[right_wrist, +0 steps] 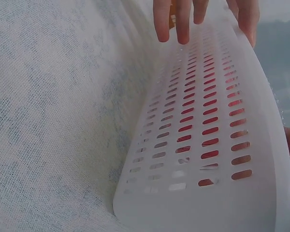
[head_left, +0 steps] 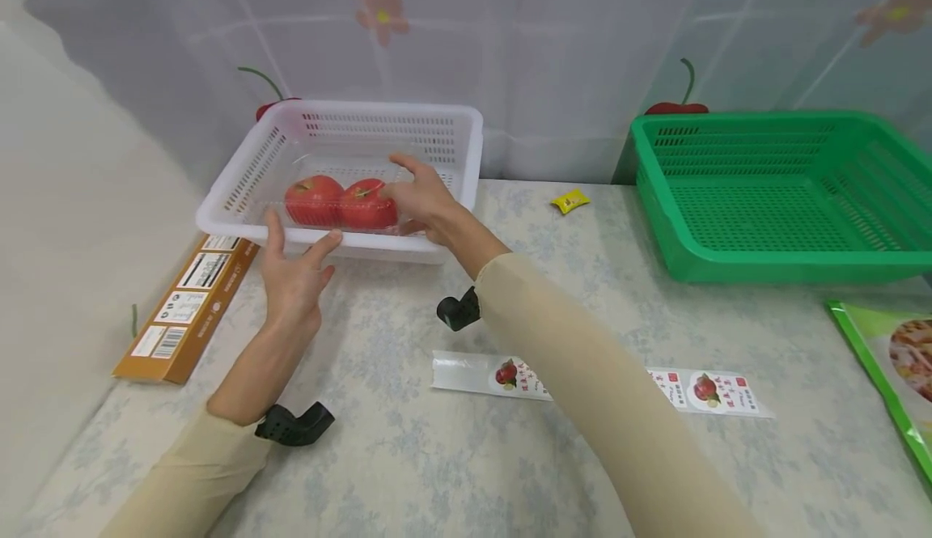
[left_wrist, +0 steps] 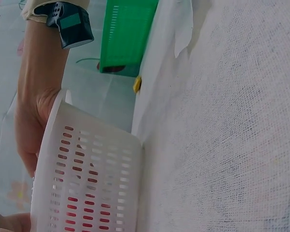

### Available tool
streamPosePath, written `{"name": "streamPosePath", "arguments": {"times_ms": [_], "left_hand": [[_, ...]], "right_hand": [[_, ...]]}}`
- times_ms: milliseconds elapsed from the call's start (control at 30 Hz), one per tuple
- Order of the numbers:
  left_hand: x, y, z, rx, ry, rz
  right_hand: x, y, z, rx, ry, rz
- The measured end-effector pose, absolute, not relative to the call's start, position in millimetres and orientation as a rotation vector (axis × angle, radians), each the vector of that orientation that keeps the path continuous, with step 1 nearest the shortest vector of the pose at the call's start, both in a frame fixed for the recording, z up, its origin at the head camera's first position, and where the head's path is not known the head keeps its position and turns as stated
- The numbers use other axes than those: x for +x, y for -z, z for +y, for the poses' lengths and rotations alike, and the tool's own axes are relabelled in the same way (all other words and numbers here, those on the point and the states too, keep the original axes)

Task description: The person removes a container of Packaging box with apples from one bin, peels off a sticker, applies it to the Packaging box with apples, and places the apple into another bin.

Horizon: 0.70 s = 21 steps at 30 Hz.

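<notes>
Red apples [head_left: 367,206] sit under clear plastic [head_left: 324,159] inside the white basket [head_left: 236,230], upper left. Your left hand [head_left: 290,285] spreads its fingers by the rim; your right hand [head_left: 425,201] bends some, its hold unclear. Uneven lifting could make apples roll.

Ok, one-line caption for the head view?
Right hand by two apples in a white basket, left hand at its rim.

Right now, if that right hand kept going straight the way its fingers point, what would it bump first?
Probably the clear plastic around the apples or the nearer red apple. The right hand looks right beside them, but the depth is unclear.
</notes>
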State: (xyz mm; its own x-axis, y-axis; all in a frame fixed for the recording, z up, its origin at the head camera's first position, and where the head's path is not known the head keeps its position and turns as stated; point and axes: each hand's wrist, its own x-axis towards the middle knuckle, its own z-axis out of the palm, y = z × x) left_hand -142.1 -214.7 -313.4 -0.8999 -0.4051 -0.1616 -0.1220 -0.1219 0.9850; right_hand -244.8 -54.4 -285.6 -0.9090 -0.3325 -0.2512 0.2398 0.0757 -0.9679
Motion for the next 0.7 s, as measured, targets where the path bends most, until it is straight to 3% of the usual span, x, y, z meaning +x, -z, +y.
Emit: {"name": "streamPosePath", "arguments": {"times_ms": [400,700], "left_hand": [[-142.4,314.4,-214.6,0.616,2.129,-1.958],[-144.8,314.6,-213.9,0.624,2.132,-1.947]], "right_hand": [[-243.7,279.8,-47.6,-0.077,2.114,1.857],[-230.6,247.7,-16.9,-0.168,2.164,1.812]]}}
